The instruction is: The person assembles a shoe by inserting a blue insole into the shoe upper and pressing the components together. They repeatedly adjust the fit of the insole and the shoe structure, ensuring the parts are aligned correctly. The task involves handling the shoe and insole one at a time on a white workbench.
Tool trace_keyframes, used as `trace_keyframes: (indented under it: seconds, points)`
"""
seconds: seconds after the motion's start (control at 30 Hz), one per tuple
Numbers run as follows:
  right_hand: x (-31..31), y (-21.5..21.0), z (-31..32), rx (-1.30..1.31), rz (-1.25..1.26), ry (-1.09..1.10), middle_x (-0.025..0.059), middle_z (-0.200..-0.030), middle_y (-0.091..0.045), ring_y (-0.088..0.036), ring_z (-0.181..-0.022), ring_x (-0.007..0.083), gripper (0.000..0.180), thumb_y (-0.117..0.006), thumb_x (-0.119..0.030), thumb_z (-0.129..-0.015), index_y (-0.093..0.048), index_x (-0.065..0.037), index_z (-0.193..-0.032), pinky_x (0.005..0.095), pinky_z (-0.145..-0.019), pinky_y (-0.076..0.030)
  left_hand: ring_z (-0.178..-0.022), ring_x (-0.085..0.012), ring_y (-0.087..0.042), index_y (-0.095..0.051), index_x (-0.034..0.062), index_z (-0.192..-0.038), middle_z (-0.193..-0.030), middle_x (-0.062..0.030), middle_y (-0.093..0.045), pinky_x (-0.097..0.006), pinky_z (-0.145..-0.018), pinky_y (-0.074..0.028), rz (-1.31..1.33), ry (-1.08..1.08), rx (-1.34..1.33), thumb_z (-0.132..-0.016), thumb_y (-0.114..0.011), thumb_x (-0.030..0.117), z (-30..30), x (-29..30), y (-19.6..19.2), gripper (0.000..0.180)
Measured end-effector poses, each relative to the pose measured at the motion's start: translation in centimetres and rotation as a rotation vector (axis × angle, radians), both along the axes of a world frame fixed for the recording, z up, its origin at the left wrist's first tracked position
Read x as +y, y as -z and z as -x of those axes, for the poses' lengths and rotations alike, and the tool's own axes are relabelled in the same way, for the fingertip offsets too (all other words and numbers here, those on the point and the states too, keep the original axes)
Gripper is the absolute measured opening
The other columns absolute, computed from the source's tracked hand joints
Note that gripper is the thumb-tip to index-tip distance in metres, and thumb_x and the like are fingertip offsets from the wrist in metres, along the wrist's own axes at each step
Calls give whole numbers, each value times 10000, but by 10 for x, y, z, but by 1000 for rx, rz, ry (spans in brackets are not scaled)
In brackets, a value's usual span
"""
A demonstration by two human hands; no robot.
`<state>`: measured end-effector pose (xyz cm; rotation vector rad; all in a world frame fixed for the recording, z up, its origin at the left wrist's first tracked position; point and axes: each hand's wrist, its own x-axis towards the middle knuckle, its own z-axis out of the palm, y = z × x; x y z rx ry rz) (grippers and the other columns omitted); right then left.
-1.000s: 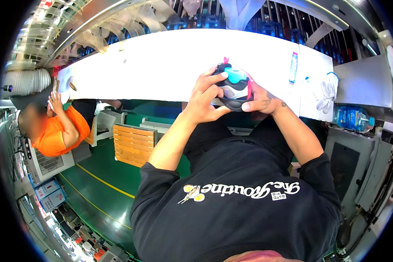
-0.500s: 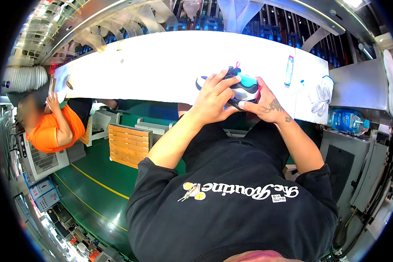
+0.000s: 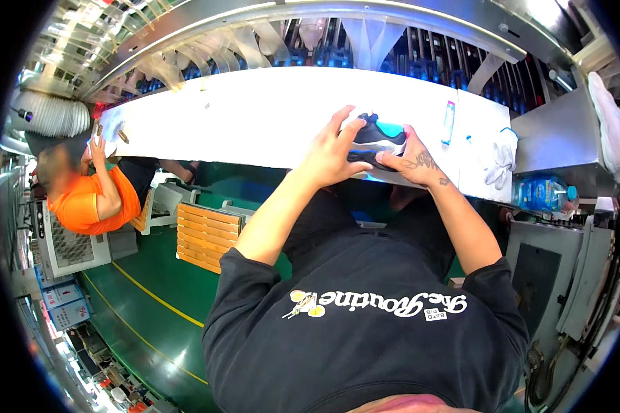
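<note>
A sneaker (image 3: 381, 141) in black, white and turquoise is held between my two hands, over the near edge of the white worktable (image 3: 255, 113). My left hand (image 3: 331, 149) grips its left end, fingers over the top and thumb low at the near side. My right hand (image 3: 417, 162) closes round the right end, with its thumb across the dark lower part. The shoe lies tilted, a dark and white side turned toward me. Both ends are partly hidden by my fingers.
Right of the shoe lie a slim pink and blue packet (image 3: 448, 124) and white gloves (image 3: 501, 160). A blue-labelled bottle (image 3: 545, 194) rests beyond. A machine with hanging clear strips (image 3: 255, 45) runs behind the table. At far left sits a person in orange (image 3: 100, 199).
The shoe has been turned in my hands: its white toe and pink tab no longer show, and more of its dark near side does. My whole view has shifted slightly.
</note>
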<state>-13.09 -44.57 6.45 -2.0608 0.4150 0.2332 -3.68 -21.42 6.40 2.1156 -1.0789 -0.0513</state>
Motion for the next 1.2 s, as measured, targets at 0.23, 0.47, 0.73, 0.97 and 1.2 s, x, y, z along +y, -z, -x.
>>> trace_keyframes:
  seconds: [0.23, 0.47, 0.73, 0.97, 1.2]
  points:
    - [-17, 45, 9, -190, -25, 55, 315, -1562, -467, -530, -1430, 413, 1100, -889, -392, -864, -237, -17, -1667, 483, -1233, -404, -1282, -406, -602, -599, 100, -1484, -1405, -187, -657, -511, -1123, -449, -101, 22, -127, -796, -920, 365, -3, 5, 12, 805]
    - [13, 19, 8, -178, 120, 91, 266, -1533, -503, -519, -1436, 405, 1122, -923, -443, -826, -277, -25, -1643, 480, -1198, -440, -1264, -394, -602, -593, 94, -1492, -1408, -185, -653, -511, -1112, -446, -93, -30, -144, -821, -895, 367, 7, 7, 14, 784]
    - [5, 43, 7, -284, -18, 82, 248, -1428, -517, -539, -1356, 369, 1050, -936, -468, -823, -305, -74, -1565, 490, -1151, -457, -1275, -420, -630, -613, 75, -1473, -1386, -202, -675, -497, -1092, -509, -103, -51, 126, -762, -945, 442, -6, 15, 16, 866]
    - [16, 46, 9, -336, 26, 138, 249, -1435, -499, -524, -1361, 363, 1011, -900, -478, -862, -315, -39, -1560, 486, -1160, -441, -1142, -416, -721, -743, 32, -1309, -1200, -221, -769, -502, -1019, -556, -121, -163, 165, -810, -872, 550, -9, 1, 14, 731]
    - [8, 16, 6, -372, 85, 78, 177, -1324, -575, -564, -1244, 278, 766, -823, -366, -961, -426, -9, -1511, 430, -1110, -462, -1169, -474, -673, -488, 83, -1570, -1222, -267, -712, -534, -1022, -531, -241, -87, 76, -773, -930, 392, -3, -3, -8, 963]
